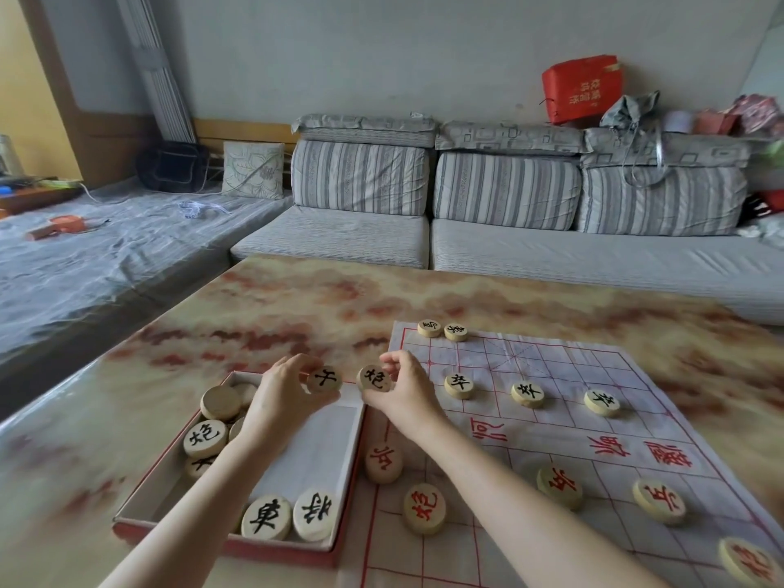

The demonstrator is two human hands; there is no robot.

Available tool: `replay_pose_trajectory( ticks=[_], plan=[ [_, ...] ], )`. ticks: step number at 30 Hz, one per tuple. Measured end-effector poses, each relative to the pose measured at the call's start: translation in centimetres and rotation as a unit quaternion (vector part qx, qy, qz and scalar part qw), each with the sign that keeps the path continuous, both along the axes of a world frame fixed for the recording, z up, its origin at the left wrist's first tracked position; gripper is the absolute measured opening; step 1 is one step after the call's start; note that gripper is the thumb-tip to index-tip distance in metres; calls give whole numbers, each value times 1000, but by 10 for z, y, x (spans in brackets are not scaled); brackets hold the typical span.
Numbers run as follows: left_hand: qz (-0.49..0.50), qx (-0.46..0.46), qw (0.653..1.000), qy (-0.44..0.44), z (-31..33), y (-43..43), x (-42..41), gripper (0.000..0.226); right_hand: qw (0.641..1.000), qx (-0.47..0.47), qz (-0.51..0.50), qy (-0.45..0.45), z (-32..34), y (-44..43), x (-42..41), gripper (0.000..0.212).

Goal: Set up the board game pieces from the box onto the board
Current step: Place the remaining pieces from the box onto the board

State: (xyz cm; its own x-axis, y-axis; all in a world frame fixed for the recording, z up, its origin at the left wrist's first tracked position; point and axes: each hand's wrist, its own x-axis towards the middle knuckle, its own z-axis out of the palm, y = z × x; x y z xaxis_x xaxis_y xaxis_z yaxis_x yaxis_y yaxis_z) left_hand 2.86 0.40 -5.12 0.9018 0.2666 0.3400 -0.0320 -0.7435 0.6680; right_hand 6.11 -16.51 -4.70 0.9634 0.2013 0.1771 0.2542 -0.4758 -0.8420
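A grey striped sofa (505, 188) stands behind a marbled table (263, 316) that fills the lower frame. At lower left sits the box (140, 494) with several loose discs (266, 517) lying in it. The paper board (551, 362) spreads across the lower right, with black pawns (527, 394) in its upper rows and red pieces (559, 487) nearer the bottom edge.

At centre, the left hand (282, 398) pinches a black-lettered piece (324, 379) in curled fingers above the box's far corner. The right hand (409, 390) pinches a second piece (374, 378) just beside the board's left edge. The step in hand looks like carrying both to the black side. Each then needs a free crossing, set down without knocking the pawns standing there.
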Motion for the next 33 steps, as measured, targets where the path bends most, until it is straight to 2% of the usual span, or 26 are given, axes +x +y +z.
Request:
replay_pose_trajectory(
  ticks=[5,11,17,23,26,29,33],
  plan=[
    [-16,-18,1000,11,9,-22,19,48,998,-3,-53,16,7,-33,29,53],
    [-38,-51,998,8,13,-48,49,49,991,-79,-109,21,9,-55,77,48],
    [-46,-50,998,17,6,-57,71,52,982,-156,-90,57,-8,-58,108,57],
    [-47,-50,997,29,3,-58,79,50,979,-173,-87,56,-16,-59,114,52],
    [-47,-54,997,34,2,-61,82,47,980,-163,-80,77,-18,-63,114,53],
    [-46,-57,997,37,1,-66,86,46,984,-150,-84,54,-16,-73,113,59],
    [-57,-61,996,38,4,-86,100,47,989,-68,-124,43,-2,-107,118,39]
  ],
)
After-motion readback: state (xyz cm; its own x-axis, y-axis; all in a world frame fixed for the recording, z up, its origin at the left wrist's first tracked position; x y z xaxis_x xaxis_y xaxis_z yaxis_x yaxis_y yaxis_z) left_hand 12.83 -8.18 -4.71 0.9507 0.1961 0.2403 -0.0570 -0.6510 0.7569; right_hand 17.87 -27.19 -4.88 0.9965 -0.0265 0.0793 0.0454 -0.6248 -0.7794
